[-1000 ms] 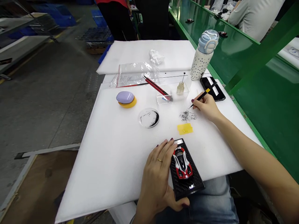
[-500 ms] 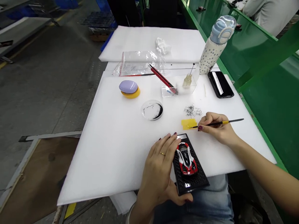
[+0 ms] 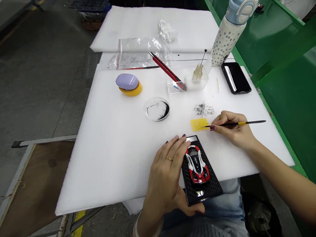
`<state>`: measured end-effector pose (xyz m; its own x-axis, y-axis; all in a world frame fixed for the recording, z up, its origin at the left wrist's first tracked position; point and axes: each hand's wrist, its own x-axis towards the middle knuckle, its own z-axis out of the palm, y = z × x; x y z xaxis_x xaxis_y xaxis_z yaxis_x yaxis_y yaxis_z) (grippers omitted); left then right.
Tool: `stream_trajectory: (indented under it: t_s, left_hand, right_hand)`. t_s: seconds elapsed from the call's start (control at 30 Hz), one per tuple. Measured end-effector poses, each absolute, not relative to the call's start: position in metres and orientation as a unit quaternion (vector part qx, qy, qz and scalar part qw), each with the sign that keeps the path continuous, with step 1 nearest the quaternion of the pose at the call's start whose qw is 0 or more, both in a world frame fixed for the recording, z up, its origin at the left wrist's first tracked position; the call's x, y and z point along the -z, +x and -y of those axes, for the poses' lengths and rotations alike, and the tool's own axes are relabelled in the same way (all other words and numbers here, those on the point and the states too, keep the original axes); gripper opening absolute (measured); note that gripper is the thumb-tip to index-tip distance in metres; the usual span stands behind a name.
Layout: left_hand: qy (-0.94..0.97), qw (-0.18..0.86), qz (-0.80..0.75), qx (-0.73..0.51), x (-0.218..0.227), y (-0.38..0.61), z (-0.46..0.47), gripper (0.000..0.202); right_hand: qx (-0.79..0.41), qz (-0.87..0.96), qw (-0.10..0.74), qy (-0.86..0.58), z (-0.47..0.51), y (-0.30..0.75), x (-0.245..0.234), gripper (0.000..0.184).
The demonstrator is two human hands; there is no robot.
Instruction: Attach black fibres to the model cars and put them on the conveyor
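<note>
My left hand grips a black display base by its left side, fingers along the top edge and thumb beneath the near edge. A red, white and black model car sits on that base. Between thumb and fingers, my right hand pinches a thin paintbrush. The brush tip touches, or is just above, a yellow piece of tape on the white foam sheet. Just beyond the tape lies a scattered heap of tiny black slivers. More black slivers lie in a round clear dish.
A clear tray holds red tweezers and a small glass bottle. A phone and a dotted water bottle stand right, by a green partition. A purple-and-yellow case, plastic bag and crumpled tissue lie farther back.
The camera view has tipped downward and come a little closer. Both hands keep their holds, and the brush tip stays at the yellow tape.
</note>
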<state>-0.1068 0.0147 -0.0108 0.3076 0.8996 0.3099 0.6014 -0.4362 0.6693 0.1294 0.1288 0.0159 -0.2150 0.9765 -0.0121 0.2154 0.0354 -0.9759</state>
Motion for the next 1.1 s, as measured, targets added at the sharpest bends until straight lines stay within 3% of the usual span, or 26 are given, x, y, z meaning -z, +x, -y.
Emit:
stream_trajectory:
  t_s: [0.27, 0.57, 0.97, 1.1]
  left_hand:
    - [0.776, 0.222, -0.485, -0.336, 0.009, -0.106, -0.015, 0.114]
    - [0.763, 0.247, -0.496, -0.334, 0.005, -0.104, -0.018, 0.121]
    - [0.74, 0.255, -0.509, -0.358, 0.002, -0.101, -0.019, 0.12]
    - [0.738, 0.257, -0.518, -0.349, 0.0, -0.1, -0.02, 0.116]
  right_hand:
    - [-0.507, 0.597, 0.4, -0.476, -0.13, 0.129, -0.018, 0.031]
    - [-0.564, 0.489, 0.569, -0.345, -0.065, 0.093, -0.027, 0.026]
    - [-0.507, 0.522, 0.585, -0.359, -0.043, 0.086, -0.016, 0.02]
    - [-0.527, 0.523, 0.55, -0.383, -0.041, 0.088, -0.016, 0.023]
